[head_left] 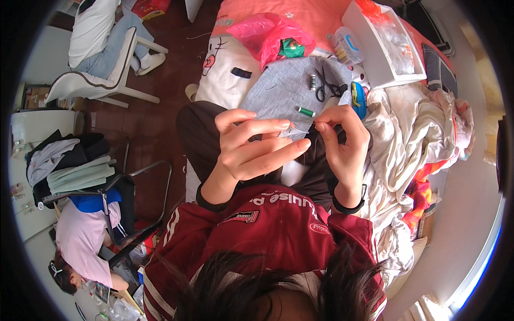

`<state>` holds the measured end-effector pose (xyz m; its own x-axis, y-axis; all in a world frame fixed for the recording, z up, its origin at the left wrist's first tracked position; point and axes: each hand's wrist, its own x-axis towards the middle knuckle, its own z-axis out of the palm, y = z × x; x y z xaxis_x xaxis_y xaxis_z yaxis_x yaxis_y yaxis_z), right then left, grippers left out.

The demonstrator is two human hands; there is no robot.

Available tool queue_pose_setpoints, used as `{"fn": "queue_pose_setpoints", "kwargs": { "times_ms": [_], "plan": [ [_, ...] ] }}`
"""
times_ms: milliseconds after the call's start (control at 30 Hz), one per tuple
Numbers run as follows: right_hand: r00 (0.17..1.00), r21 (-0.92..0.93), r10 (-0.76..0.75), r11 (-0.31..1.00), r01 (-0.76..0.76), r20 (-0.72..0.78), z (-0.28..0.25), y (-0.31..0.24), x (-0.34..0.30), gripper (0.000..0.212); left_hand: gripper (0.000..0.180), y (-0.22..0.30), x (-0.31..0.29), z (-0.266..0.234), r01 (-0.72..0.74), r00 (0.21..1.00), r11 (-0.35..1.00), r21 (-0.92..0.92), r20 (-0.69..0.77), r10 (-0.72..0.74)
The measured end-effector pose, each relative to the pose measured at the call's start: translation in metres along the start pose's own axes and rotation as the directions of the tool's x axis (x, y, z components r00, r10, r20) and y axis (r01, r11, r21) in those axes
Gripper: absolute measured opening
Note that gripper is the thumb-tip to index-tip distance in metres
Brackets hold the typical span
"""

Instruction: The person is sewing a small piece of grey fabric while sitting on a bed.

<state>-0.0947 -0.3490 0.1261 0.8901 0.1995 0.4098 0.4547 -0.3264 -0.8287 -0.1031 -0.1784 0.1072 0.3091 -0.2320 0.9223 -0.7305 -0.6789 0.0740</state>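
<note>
My left hand (241,142) is raised over my lap with its fingers stretched out and apart. Beside it, my right hand (345,140) pinches thumb and forefinger together; whatever is between the tips is too small to make out. Just beyond both hands a grey cloth (276,80) is spread on the bed. A green thread spool (305,112) lies on it near my right fingertips. Farther back on the cloth are a second, darker spool (312,82) and black-handled scissors (321,94). A blue and yellow object (358,100) rests at the cloth's right edge.
A pink plastic bag (262,37), a clear box with a blue handle (347,47) and a white bin (383,80) stand farther back. Crumpled pale bedding (396,144) fills the right. At left are a person on a white chair (123,69) and another person bent over (83,235).
</note>
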Motion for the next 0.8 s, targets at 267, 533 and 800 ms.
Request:
{"fn": "queue_pose_setpoints", "kwargs": {
  "times_ms": [267, 533, 800],
  "plan": [
    [1.000, 0.104, 0.011, 0.995, -0.009, -0.017, -0.001, 0.001, -0.006, 0.010, 0.032, 0.000, 0.004, 0.003, 0.400, 0.916, 0.809, -0.431, 0.199, -0.348],
    [0.981, 0.028, 0.103, 0.995, -0.100, -0.163, -0.002, 0.009, -0.005, 0.011, 0.047, -0.007, -0.007, 0.014, 0.810, 0.272, -0.268, -0.522, 0.738, -0.618],
    [0.991, 0.158, 0.040, 0.987, -0.020, -0.124, -0.001, 0.010, -0.005, 0.012, 0.034, -0.007, -0.012, 0.015, 0.908, 0.225, -0.120, -0.402, 0.707, -0.671]
  ]
}}
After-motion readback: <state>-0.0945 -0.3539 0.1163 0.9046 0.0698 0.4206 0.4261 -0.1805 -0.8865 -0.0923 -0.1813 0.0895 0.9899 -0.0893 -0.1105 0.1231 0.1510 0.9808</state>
